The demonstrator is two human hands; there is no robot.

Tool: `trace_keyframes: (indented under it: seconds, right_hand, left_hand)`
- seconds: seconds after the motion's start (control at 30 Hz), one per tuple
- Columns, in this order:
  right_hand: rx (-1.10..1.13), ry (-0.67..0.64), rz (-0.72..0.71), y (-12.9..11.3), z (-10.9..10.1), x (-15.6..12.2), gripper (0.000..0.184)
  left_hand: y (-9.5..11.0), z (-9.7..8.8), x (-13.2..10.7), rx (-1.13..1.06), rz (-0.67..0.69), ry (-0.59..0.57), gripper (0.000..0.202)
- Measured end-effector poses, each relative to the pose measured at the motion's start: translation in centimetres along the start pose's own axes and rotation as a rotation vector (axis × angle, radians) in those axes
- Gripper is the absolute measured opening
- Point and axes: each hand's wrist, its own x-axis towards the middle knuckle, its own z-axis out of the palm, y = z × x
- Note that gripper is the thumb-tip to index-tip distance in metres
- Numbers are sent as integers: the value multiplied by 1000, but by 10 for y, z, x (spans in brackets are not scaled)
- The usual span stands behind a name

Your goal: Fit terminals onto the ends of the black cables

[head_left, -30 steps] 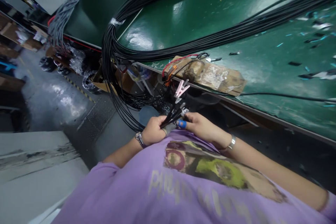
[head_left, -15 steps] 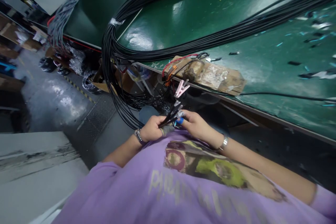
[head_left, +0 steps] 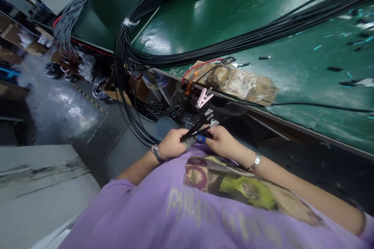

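Note:
My left hand (head_left: 173, 144) is closed around several black cables (head_left: 191, 130) close to my shirt. Their ends, with pale silvery tips (head_left: 208, 113), point up and away from me. My right hand (head_left: 223, 140), with blue tape (head_left: 200, 139) around a finger, pinches one black cable at its end, just right of the left hand. A pink clothes peg (head_left: 203, 98) sits beyond the hands by the table edge. The held cables appear to lead back to the large black cable bundle (head_left: 122, 46) that hangs over that edge.
A green table (head_left: 187, 19) runs across in front, with the bundle and cable scraps (head_left: 334, 69) on it. A taped wooden block (head_left: 248, 85) with red and orange wires lies at its edge. A bluish round container (head_left: 168, 126) stands below; grey cables (head_left: 70, 15) hang further left.
My right hand has moved slightly right, drawing one cable end apart from the others. The cable ends in my left hand show more clearly and fan out more.

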Motion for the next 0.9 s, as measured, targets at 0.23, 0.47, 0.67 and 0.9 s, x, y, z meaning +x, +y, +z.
trace_keyframes:
  seconds: [0.23,0.47,0.67,0.9]
  right_hand:
    - [496,389,337,17,-7,2,45]
    - [528,51,318,-12,0,-1,43]
    - [518,-10,331,-11,4,-1,52]
    - [525,20,321,-8,7,-4,48]
  left_hand:
    - [11,-4,-9,-244,-62,97,37]
    - [6,-2,-8,-306,-51,93,35]
    - [11,0,-7,-303,-30,95,39]
    - [6,3,-5,-260,6,103,35]
